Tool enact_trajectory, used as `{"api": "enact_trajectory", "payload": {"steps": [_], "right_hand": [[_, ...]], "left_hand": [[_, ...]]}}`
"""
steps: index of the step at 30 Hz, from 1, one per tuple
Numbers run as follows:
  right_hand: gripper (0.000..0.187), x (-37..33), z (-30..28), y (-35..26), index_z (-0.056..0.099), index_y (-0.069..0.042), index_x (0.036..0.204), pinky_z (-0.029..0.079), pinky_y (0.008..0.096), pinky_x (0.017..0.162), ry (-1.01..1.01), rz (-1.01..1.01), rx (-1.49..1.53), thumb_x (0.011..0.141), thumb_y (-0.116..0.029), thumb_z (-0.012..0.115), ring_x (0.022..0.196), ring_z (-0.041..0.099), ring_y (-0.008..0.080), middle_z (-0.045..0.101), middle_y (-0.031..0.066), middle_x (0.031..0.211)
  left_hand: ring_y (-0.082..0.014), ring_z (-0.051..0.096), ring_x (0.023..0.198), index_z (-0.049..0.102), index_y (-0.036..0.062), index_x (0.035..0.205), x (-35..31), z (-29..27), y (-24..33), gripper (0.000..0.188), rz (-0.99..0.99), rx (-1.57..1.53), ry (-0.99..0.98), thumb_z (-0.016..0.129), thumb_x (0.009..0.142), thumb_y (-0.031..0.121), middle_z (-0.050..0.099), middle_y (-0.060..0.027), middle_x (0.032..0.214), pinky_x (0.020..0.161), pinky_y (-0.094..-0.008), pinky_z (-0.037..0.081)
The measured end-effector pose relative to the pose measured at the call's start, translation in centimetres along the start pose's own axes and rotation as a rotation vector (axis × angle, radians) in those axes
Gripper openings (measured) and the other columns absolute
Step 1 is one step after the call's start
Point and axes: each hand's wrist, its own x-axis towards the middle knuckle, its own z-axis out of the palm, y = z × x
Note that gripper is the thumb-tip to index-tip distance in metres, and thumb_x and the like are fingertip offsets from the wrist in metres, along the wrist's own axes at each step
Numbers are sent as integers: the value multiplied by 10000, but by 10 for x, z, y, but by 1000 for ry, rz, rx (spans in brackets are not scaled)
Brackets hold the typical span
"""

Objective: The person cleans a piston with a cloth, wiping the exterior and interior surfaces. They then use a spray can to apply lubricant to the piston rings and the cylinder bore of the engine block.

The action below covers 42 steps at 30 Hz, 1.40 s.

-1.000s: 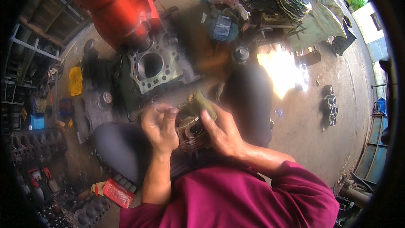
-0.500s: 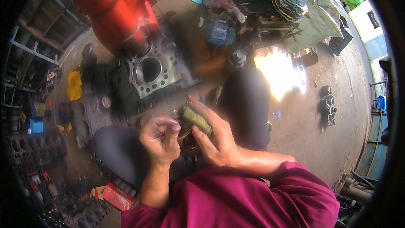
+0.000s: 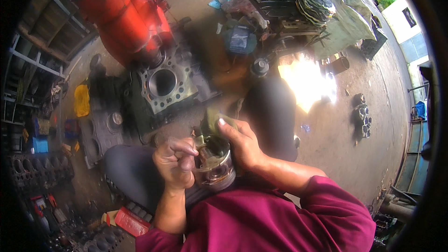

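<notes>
A metal engine piston (image 3: 218, 177) rests in my lap, its open underside with a curved inner wall turned up toward me. My right hand (image 3: 243, 145) grips a green rag (image 3: 212, 120), thumb on top, at the piston's far right side. Part of the rag hangs over the piston's opening. Against the piston's left side, my left hand (image 3: 175, 159) is closed, fingers curled and thumb near the forefinger. Whatever it may pinch is hidden.
An engine block (image 3: 181, 97) with a round bore lies ahead, beside a large red machine part (image 3: 126, 23). A yellow cloth (image 3: 81, 100) and a red box (image 3: 133, 221) are on the left. Small cylindrical parts (image 3: 362, 120) stand on the floor at right.
My right hand has turned and shifted slightly right, and the rag has opened out away from me. More of the piston shows between my hands. My left hand stays closed, slightly lower.
</notes>
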Motion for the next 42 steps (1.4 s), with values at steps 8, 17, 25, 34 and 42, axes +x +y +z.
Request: {"api": "enact_trajectory", "payload": {"steps": [8,17,25,34,42], "right_hand": [[369,5,-6,4,692,-15,1100,557,317,803,-24,386,191,1048,-373,615,865,689,151,731,86,1011],[404,10,-3,7,678,2,1118,564,339,784,237,411,89,1051,-389,607,852,691,185,720,105,1008],[414,1,-5,10,612,13,1265,537,297,882,115,146,11,1121,-351,477,965,657,130,694,61,1084],[435,-11,-1,13,516,33,1421,499,314,974,32,-115,-175,1119,-280,501,1089,605,132,675,87,1189],[504,-20,6,13,462,78,1466,475,376,1049,40,-324,-535,1068,-208,580,1236,621,260,651,233,1301]], "left_hand": [[-69,321,475,565,82,882,4,6,4,571,-135,-307,-104,660,918,644,417,44,488,567,-285,309],[-64,345,474,597,48,887,7,-5,-5,562,-128,-21,57,647,967,602,427,34,520,568,-275,366],[-59,485,573,654,13,859,5,-8,-9,510,-57,233,109,701,979,507,584,-7,677,608,-223,402],[-41,412,553,615,19,855,5,1,-8,503,19,417,185,713,973,498,557,-7,709,536,-224,307],[-42,456,640,635,27,861,4,-8,-9,419,39,462,246,746,967,417,589,11,766,585,-220,326]]}}
